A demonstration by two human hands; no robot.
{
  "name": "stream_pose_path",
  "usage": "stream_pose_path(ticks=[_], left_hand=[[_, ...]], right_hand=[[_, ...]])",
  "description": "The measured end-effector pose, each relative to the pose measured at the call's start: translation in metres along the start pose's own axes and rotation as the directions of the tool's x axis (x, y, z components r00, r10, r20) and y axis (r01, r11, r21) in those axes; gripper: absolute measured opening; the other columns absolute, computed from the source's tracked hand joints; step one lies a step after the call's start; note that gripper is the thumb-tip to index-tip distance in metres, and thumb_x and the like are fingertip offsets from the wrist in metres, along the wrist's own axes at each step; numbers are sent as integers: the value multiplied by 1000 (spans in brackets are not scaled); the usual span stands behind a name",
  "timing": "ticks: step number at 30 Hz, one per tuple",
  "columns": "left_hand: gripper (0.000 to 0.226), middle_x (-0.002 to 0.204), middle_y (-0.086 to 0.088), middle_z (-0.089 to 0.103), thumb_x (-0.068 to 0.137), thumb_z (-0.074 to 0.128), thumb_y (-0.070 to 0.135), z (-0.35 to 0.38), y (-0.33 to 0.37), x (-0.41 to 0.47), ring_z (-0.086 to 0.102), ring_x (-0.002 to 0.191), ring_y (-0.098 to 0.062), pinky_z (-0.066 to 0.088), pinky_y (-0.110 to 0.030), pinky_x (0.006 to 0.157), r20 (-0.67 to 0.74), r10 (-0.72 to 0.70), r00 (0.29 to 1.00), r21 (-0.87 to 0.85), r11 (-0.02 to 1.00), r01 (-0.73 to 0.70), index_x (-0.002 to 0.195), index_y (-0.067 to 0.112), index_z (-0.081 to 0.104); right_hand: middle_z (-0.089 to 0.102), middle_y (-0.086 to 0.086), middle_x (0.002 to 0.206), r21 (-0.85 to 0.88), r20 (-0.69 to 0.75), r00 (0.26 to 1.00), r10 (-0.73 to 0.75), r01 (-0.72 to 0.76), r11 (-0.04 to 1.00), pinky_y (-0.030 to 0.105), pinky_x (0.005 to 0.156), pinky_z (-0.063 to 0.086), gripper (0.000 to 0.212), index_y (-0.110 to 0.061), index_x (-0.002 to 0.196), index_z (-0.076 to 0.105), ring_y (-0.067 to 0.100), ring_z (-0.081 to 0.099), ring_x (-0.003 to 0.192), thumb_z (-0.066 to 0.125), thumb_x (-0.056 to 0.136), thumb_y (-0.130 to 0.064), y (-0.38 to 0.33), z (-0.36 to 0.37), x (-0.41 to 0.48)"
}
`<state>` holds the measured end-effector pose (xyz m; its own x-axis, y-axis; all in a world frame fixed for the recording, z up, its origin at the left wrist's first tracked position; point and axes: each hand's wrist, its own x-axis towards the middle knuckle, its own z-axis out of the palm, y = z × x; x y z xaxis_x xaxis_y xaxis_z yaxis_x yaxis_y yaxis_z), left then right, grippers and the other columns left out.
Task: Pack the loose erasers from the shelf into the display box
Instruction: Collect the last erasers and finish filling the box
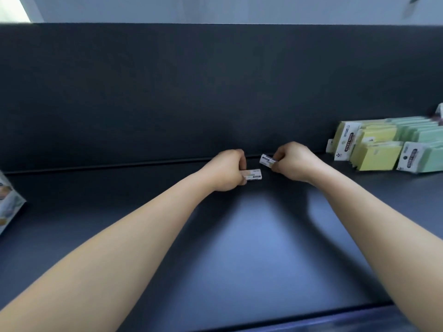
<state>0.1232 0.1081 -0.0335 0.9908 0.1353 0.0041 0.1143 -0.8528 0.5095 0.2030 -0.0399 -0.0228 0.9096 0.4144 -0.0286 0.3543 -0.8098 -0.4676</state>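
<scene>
Pinching erasers (252,174) beside "STICKY NOTE" packs (345,143)

Over the dark shelf (239,248), the left hand (226,171) pinches one eraser (253,174) and the right hand (291,161) another eraser (267,160). Sticky-note packs (383,144) stand right; a blurred, perhaps display, box (8,202) sits left.

1 head-worn view, facing forward and down over the shelf (239,248), seemingly near; edges blurred.

Yellow and green sticky note packs (380,152) piled up far right, maybe something white (440,110) behind them, too blurry.
</scene>
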Motion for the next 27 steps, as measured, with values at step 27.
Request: stream_pose_path(ticks=[27], left_hand=[[27,88,-10,61,79,61,-3,-185,-239,-308,53,72,-18,53,-37,71,-390,-391,834,-516,843,154,102,10,55]], right_hand=[[63,-1,77,409,19,870,-494,444,797,21,55,40,12,-17,94,64,12,55,66,64,83,-11,-352,157,-135]])
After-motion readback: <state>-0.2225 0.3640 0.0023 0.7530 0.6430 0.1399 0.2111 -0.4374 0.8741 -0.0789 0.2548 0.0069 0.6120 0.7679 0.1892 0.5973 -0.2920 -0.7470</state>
